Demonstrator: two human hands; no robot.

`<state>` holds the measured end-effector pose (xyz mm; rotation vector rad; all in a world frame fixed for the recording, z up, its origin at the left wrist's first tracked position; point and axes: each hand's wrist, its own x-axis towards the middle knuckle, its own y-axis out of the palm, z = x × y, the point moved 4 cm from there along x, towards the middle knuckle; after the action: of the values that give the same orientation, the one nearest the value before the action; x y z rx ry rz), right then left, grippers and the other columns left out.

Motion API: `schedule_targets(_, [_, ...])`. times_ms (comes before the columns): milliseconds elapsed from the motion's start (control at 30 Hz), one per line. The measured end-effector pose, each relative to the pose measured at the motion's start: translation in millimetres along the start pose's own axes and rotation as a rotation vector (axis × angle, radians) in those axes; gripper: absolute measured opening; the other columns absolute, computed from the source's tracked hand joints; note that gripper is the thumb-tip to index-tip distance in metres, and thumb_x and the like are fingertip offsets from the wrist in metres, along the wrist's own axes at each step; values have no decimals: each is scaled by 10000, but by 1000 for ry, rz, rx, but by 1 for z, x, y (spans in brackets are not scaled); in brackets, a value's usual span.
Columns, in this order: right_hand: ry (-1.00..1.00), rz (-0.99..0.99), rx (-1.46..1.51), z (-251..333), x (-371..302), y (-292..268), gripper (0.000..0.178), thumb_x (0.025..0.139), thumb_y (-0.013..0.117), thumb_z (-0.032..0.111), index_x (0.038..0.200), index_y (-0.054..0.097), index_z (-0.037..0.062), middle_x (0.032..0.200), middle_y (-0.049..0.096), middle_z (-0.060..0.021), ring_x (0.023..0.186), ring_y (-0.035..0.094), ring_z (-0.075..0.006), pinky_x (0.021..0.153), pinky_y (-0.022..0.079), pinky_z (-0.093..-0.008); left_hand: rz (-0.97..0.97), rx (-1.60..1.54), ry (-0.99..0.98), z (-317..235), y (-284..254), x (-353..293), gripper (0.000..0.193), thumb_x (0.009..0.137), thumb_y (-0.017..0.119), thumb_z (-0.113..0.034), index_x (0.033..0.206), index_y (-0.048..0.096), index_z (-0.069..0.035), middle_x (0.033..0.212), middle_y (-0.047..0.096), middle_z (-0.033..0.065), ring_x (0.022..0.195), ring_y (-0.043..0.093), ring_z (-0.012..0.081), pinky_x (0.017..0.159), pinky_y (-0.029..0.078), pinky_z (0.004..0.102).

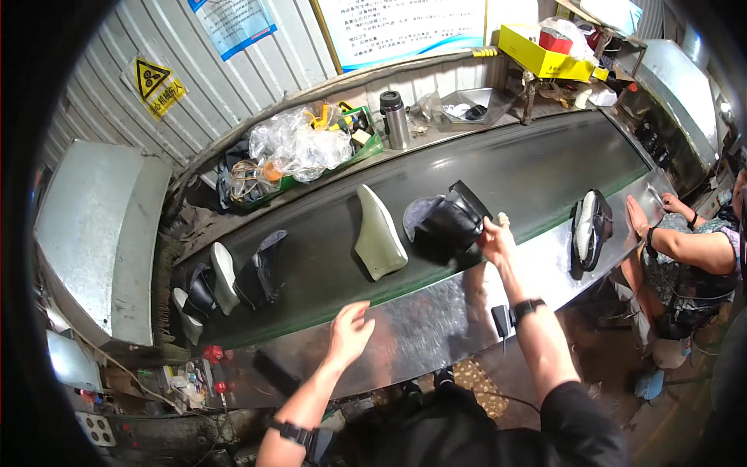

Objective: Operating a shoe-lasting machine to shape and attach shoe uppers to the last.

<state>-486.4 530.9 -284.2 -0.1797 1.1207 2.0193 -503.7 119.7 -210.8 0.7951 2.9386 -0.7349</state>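
Broadly, a dark conveyor belt (537,175) filled most of the space before me, with a shiny metal worktop (405,335) running along its near side. To the left stood a large sheet-metal hood (97,233), and on my right a co-worker (685,249) leaned in, one hand on the worktop's end. Beyond the belt sat a green tray (373,148) heaped with clear plastic bags (299,144). A pale wedge-shaped piece (379,237) rested near the middle of the belt, just left of the black shoe upper (459,218) with grey lining that I had by its right edge. More pale pieces (223,280) and dark uppers (261,272) lay close together toward the belt's left end. Over at the right, a black shoe (587,229) with a pale inside lay mostly on the worktop, near the co-worker. My right hand (498,237) was pinching the upper over the belt; my left hand (352,331) hung above the worktop, holding nothing, its fingers slightly bent and loosely spread.
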Motion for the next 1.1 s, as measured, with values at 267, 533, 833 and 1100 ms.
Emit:
schedule_targets(267, [-35, 8, 138, -16, -227, -90, 276, 889, 711, 98, 1082, 525, 166, 814, 486, 85, 641, 413, -24, 549, 316, -172, -260, -21, -332, 50, 44, 150, 1026, 684, 850, -255, 1516, 279, -72, 1456, 412, 250, 1329, 439, 353, 1101, 364, 441])
schedule_targets(533, [103, -79, 359, -27, -295, -127, 859, 911, 698, 129, 1505, 158, 434, 1384, 415, 20, 1325, 391, -240, 1029, 339, -723, -327, 345, -777, 5, 131, 172, 1240, 632, 863, -421, 1556, 35, -391, 1525, 156, 268, 1324, 350, 413, 1049, 348, 571])
schedule_targets(833, [48, -1, 158, -16, -290, -137, 700, 945, 658, 128, 1458, 252, 379, 1368, 474, 14, 1242, 507, -250, 1005, 398, -654, 3, 679, -294, -29, 27, 112, 1086, 519, 819, -260, 1508, 371, -282, 1459, 271, 251, 1370, 254, 416, 1117, 220, 576])
schedule_targets(1100, [142, -76, 206, 2, -272, -159, 267, 962, 563, 450, 1094, 581, 219, 1024, 652, -37, 949, 637, -262, 854, 488, -577, -71, 891, 796, -105, 14, -48, 717, 524, 754, -279, 1213, 590, -174, 1286, 361, 200, 1253, 328, 412, 987, 268, 562])
